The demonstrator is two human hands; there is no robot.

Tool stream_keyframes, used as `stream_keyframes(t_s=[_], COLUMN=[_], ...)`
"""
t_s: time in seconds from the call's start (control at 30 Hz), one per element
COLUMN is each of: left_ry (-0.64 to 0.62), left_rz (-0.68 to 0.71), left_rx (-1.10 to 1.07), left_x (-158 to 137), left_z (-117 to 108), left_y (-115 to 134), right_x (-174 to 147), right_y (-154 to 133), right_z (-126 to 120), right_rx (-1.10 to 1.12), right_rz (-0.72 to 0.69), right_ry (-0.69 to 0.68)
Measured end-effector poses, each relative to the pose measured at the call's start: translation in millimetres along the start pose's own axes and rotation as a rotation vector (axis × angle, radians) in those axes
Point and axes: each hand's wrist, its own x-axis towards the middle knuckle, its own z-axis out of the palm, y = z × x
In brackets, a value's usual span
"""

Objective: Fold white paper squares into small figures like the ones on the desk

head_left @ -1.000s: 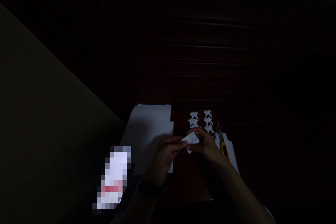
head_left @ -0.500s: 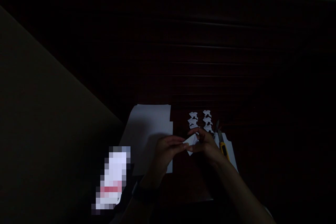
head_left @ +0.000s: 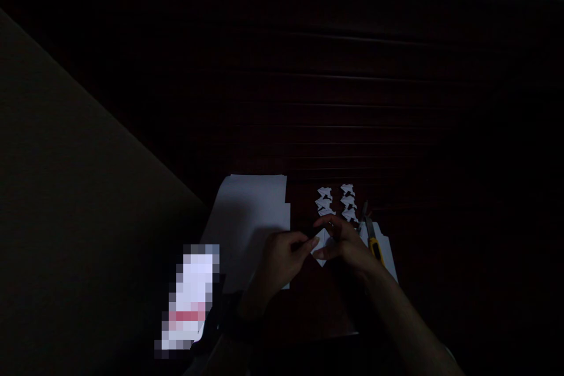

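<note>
A small folded piece of white paper (head_left: pixel 322 257) is held between my two hands, its lower corner pointing toward me and a crease down its middle. My left hand (head_left: pixel 284 255) pinches its left edge between thumb and fingers. From the right, my right hand (head_left: pixel 343 244) grips the same paper, thumb in front and index finger arched over the top. Just beyond my fingers, small folded white paper figures stand in two columns, a left column (head_left: pixel 325 202) and a right column (head_left: pixel 348 201). Part of the paper is hidden by my fingers.
Left of my hands lies a stack of large white paper sheets (head_left: pixel 251 205). A yellow box cutter (head_left: pixel 375 248) rests on white paper (head_left: pixel 390 252) at the right, near a dark slim tool (head_left: pixel 363 210). A bright, pixelated screen-like object (head_left: pixel 191 288) is at lower left. The scene is dim.
The folded paper has turned in my hands, and its lower corner now points more straight down. My left fingers have curled in and shifted slightly along its edge; my right hand stays nearly in place.
</note>
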Motion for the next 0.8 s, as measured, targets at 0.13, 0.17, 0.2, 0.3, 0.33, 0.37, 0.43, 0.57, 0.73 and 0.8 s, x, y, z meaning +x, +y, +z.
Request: stream_keyframes(t_s=[0.13,0.17,0.2,0.3,0.33,0.37,0.43,0.57,0.73,0.8], left_ry=[-0.108,-0.108,-0.100,-0.084,-0.089,-0.095,-0.106,-0.124,-0.118,-0.121], left_rz=[0.024,0.028,0.033,0.055,0.060,0.064,0.068,0.071,0.114,0.143], left_rx=[0.013,0.005,-0.001,0.001,0.008,0.015,0.025,0.023,0.038,0.061], left_x=[-1.2,-1.4,-1.5,-1.8,-2.0,-2.2,-2.8,-4.3,-6.4,-7.6], left_z=[-3.0,-3.1,-2.8,-0.7,0.0,0.7,1.6,2.5,3.0,3.4], left_y=[1.3,2.1,3.0,5.0,5.1,5.0,4.5,4.3,7.0,6.9], right_x=[-2.2,-2.8,-3.4,-4.1,-3.9,-3.5,-2.7,-2.6,-3.1,-2.1], right_y=[-1.4,-2.3,-3.4,-6.4,-6.9,-7.1,-6.5,-4.6,-3.6,-1.5], right_z=[-0.7,-0.5,0.0,1.5,1.9,2.0,1.7,-0.8,-2.4,-2.1], right_rx=[-0.014,-0.027,-0.044,-0.111,-0.131,-0.150,-0.177,-0.202,-0.223,-0.196], right_rz=[-0.005,-0.006,-0.010,-0.046,-0.060,-0.076,-0.097,-0.098,-0.039,-0.018], right_ry=[-0.039,-0.046,-0.050,-0.069,-0.079,-0.087,-0.099,-0.135,-0.136,-0.114])
